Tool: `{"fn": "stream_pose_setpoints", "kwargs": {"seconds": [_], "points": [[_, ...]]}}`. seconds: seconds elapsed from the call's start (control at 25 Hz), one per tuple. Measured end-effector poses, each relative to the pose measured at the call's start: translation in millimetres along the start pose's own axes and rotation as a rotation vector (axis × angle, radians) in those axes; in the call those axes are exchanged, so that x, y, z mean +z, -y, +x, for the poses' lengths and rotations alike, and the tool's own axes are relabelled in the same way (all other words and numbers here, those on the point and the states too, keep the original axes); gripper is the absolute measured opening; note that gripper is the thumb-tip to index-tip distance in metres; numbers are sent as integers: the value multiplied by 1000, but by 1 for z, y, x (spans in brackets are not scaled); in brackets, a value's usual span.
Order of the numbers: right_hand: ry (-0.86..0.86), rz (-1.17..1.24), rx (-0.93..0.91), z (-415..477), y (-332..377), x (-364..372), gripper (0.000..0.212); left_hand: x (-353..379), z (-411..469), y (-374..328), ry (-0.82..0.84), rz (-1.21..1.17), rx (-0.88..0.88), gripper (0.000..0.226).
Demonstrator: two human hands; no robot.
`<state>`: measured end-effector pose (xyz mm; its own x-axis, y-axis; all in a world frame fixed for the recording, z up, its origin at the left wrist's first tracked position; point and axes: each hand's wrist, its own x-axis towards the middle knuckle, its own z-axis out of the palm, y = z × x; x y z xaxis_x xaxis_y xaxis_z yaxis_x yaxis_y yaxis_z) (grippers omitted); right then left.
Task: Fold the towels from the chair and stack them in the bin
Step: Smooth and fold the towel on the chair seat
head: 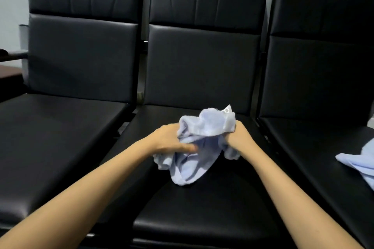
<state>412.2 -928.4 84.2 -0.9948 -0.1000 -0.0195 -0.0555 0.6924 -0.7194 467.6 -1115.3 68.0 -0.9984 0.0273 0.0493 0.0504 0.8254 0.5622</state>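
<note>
A crumpled light-blue towel hangs bunched above the middle black chair seat, with a white label at its top. My left hand grips its left side, thumb lying across the cloth. My right hand clutches its right side with curled fingers. The towel's lower fold droops down to the seat. A second light-blue towel lies on the right chair seat, cut off by the frame's edge. No bin shows in view.
Three black padded chairs stand joined in a row against a pale wall. The left seat has nothing on it. A dark wooden surface sits at the far left.
</note>
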Motion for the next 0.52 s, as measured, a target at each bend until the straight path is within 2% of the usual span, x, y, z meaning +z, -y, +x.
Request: {"fn": "stream_pose_setpoints", "kwargs": {"seconds": [0.04,0.08,0.16,0.2,0.24,0.28,0.32,0.36,0.4,0.52], "points": [[25,89,23,2,2,-1,20,3,2,-1,96,180,-41,36],[47,172,4,3,2,-1,21,4,4,-1,107,303,-79,31],[36,271,-129,0,-2,1,15,1,9,0,1,280,-167,20],[42,195,-228,-3,-4,-2,6,-2,13,1,-59,169,-184,18],[81,48,-300,-2,-9,-4,14,-5,14,-1,-106,40,-159,19],[121,-144,-331,-1,-12,-6,32,-8,16,-2,-140,-54,-109,20],[150,-377,-325,-1,-15,-7,41,-11,14,-6,-159,-100,-45,19],[145,-582,-317,-2,-15,-10,39,-12,13,-8,-141,-101,8,16],[128,-695,-297,-1,-16,-12,33,-11,9,-12,-85,-82,42,14],[123,-780,-231,6,-7,-21,25,-4,14,-15,252,114,-15,27]]}}
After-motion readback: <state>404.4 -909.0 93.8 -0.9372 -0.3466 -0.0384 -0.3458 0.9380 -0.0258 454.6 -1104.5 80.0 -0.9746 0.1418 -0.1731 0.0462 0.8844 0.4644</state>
